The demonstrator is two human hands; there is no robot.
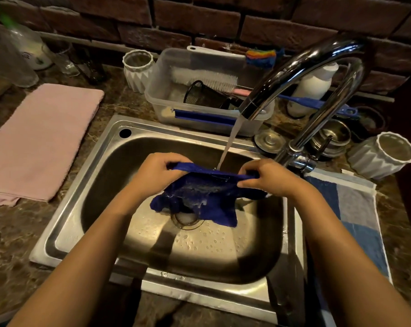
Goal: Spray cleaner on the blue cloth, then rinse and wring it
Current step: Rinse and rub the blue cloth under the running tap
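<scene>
Blue cloth point(199, 197) held under running water in the sink point(65, 220).

The wet cloth hangs above the drain point(188, 219), its top edge stretched between the two hands. The left hand point(157, 171) grips the left end and the right hand point(268, 178) pinches the right end. Water point(230, 142) from the tap point(294, 74) lands on that edge between them. On the counter point(10, 232), a pink towel point(41, 142) lies left of the sink, a blue patched towel point(355, 208) lies right of it, and a clear tub point(166, 90) of brushes stands at the far rim.

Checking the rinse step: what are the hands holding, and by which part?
Both hands grip the blue cloth by its upper edge, left hand and right hand at opposite ends, under the water stream.
</scene>
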